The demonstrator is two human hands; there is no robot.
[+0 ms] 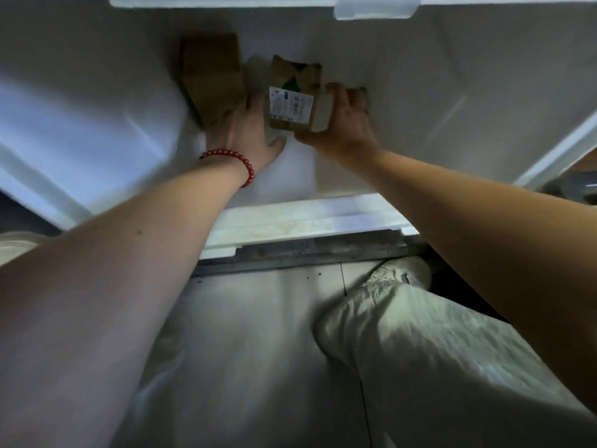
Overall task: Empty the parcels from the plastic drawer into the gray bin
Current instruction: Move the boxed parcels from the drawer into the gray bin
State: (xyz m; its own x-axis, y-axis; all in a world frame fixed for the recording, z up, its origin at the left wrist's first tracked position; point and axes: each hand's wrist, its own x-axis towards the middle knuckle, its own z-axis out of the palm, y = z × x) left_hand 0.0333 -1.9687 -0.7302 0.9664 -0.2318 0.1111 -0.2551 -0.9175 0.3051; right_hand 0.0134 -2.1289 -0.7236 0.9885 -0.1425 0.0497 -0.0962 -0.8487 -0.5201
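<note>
We're inside the white translucent plastic drawer, pale floor tiles below. Our right hand clasps the labelled brown cardboard parcel, while our left hand, fingers straight, touches the plain brown cardboard box.

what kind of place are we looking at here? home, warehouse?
Likely an indoor parcel storage or sorting spot; home or depot, cannot tell. Clues: a white plastic drawer holding cardboard parcels, a shipping label on the one in the right hand, and a tiled floor.
</note>
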